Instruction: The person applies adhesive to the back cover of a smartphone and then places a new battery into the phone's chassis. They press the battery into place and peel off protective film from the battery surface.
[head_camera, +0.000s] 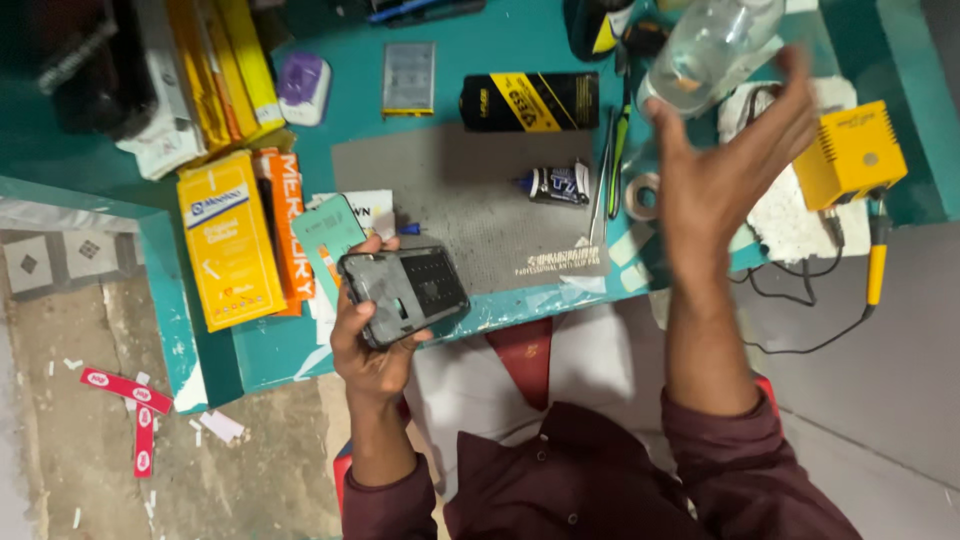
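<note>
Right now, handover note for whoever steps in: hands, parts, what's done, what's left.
Left hand: grips an opened phone with its back cover off and dark internals showing, held over the near edge of the teal bench.
Right hand: raised, open, holding nothing, just below a clear bottle.
On the grey mat: small glue tube; tweezers and tape roll at its right edge.
Done: phone is open.
Left: phone not closed up; the tools lie untouched.

Dim, uneven light, dark upper left, slight motion blur
</note>
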